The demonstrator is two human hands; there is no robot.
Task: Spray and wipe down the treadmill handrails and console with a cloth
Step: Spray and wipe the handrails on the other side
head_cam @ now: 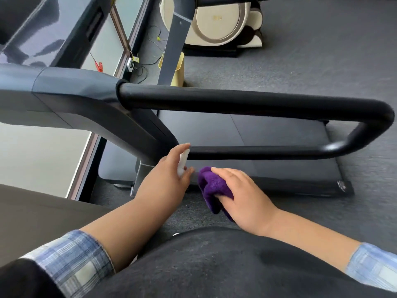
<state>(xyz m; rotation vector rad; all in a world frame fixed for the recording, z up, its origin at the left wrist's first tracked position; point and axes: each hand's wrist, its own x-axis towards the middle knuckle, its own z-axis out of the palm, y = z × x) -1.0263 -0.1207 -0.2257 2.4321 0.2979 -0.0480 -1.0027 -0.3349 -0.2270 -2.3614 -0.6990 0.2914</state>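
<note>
left hand [169, 177] grips white spray bottle [183, 162] nr lower bar of black handrail [247, 102]. right hand [240, 194] clutches bunched purple cloth [211, 186], below rail, w/o touching it.

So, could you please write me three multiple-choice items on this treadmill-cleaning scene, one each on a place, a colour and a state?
1. Where is the white spray bottle?
A. on the floor
B. in the left hand
C. on the console

2. What colour is the cloth?
A. purple
B. yellow
C. white

3. How is the cloth held?
A. draped over the handrail
B. lying loose on the deck
C. bunched in the right hand

Answers: 1 B, the left hand's fingers wrap the bottle near the lower rail; 2 A, the fabric is plainly purple; 3 C, the right hand's fingers grip it crumpled, off the rail.
</note>
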